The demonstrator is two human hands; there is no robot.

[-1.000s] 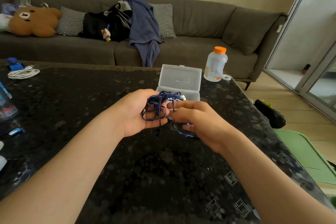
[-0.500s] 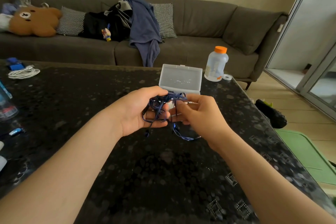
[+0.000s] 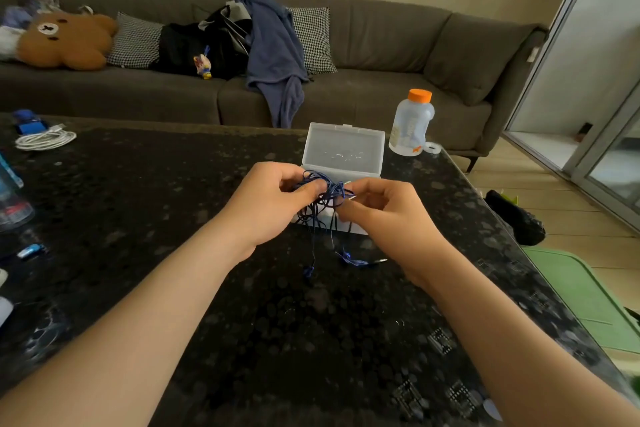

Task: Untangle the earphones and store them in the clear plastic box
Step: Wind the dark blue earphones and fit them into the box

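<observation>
A tangle of dark blue earphones [image 3: 323,196] hangs between my two hands above the black stone table [image 3: 138,218]. My left hand [image 3: 268,204] pinches the bundle from the left with thumb on top. From the right, my right hand [image 3: 384,211] grips the cord. Loose strands hang down, with an earbud [image 3: 308,270] and the jack end [image 3: 360,262] resting on the table. The clear plastic box [image 3: 343,152] stands just behind my hands with its lid raised; its base is mostly hidden by them.
A plastic bottle with an orange cap [image 3: 412,123] stands at the table's far right corner. A coiled white cable [image 3: 45,139] lies far left, a small blue item [image 3: 31,251] near the left edge. A grey sofa [image 3: 363,94] with cushions and clothes runs behind.
Both hands have lifted the tangle up and toward the box. The hanging strands have dropped lower, so an earbud and the jack end now trail on the table.
</observation>
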